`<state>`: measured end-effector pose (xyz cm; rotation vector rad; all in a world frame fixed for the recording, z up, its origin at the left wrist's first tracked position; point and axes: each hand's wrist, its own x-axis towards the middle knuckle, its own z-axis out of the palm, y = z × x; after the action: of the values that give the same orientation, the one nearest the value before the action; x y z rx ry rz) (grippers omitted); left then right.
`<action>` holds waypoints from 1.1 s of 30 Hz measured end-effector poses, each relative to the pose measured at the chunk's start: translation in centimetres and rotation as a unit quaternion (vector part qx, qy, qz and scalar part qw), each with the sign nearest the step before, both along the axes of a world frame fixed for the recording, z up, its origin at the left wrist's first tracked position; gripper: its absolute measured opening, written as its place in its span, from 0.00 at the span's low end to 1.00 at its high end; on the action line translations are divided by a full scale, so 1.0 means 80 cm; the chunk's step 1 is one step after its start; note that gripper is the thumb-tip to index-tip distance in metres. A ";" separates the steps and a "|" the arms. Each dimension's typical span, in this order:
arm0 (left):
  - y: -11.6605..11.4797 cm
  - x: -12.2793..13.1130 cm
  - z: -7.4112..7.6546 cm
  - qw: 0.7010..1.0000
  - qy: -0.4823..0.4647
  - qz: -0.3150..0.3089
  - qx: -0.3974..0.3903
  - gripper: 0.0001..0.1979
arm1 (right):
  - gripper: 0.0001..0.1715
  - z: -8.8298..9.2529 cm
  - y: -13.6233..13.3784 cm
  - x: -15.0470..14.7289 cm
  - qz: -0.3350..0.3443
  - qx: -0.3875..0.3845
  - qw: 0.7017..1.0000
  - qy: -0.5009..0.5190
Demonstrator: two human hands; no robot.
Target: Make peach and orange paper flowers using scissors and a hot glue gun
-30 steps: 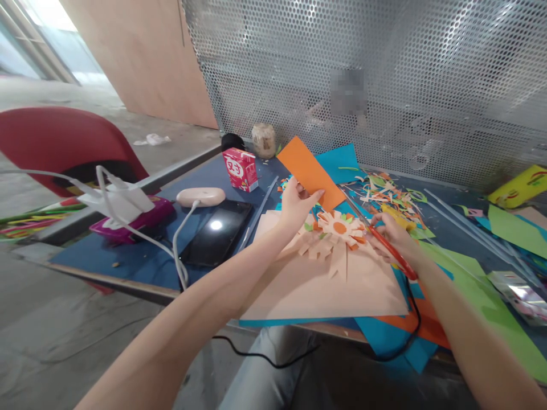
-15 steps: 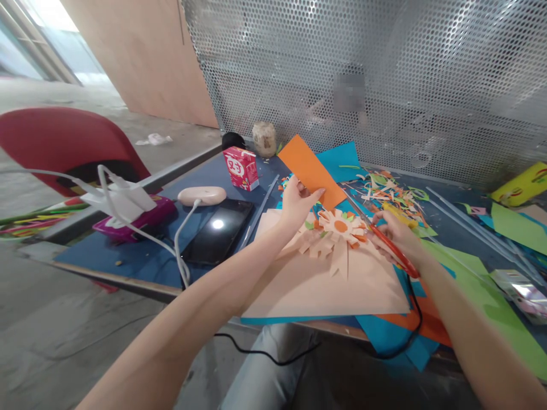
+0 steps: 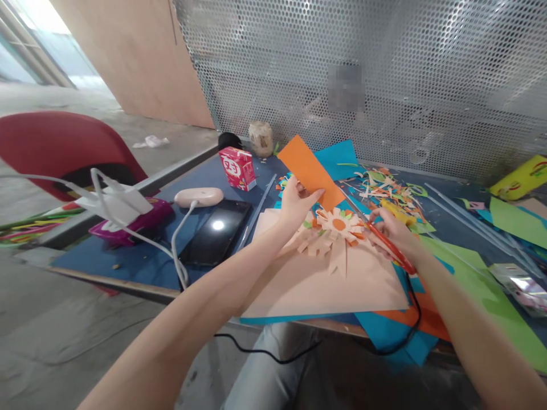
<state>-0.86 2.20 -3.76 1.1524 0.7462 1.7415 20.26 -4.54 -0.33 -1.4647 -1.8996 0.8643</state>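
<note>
Between thumb and fingers, my left hand [image 3: 298, 200] pinches a flat piece of orange paper [image 3: 308, 167], raised at a slant over the table. My right hand [image 3: 390, 232] is wrapped round the handles of red-handled scissors [image 3: 391, 245]. The scissors' blades point up and left, at the lower right edge of the orange paper; whether they touch it I cannot tell. Below both hands, a paper flower [image 3: 339, 224] with pale fringed petals and an orange centre lies on a pale peach sheet [image 3: 325, 290].
Left on the blue table are a black phone [image 3: 217, 233], a pink-and-white box [image 3: 237, 168], a white cabled device [image 3: 199, 197] and a purple item with white plugs [image 3: 128, 219]. Paper scraps [image 3: 391, 188] and green sheets [image 3: 482, 290] lie right. A perforated metal panel [image 3: 273, 68] stands behind.
The view has shifted slightly, so the surroundings sit a little further left. Both hands keep nearly the same places, with the orange paper and the scissors still held.
</note>
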 end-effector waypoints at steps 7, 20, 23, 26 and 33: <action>-0.003 0.000 0.002 1.000 0.011 0.001 0.004 0.19 | 0.22 -0.002 0.002 0.001 0.002 -0.024 1.000 -0.011; -0.010 0.001 0.004 0.999 0.038 -0.011 -0.011 0.20 | 0.25 -0.003 0.001 -0.001 -0.007 -0.041 0.999 0.004; -0.011 0.001 0.005 0.999 0.045 -0.006 -0.014 0.20 | 0.24 -0.003 0.002 -0.001 -0.006 -0.034 0.999 0.003; -0.010 0.000 0.004 0.999 0.041 -0.007 -0.012 0.19 | 0.23 -0.003 0.001 -0.001 -0.003 -0.026 1.000 -0.003; -0.007 0.002 0.002 0.999 0.037 -0.016 -0.020 0.20 | 0.22 -0.004 0.000 -0.005 -0.043 -0.066 0.996 0.052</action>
<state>-0.69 1.65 -3.56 1.2010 0.8004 1.6571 19.83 -4.56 -0.63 -1.5349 -1.7188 1.0219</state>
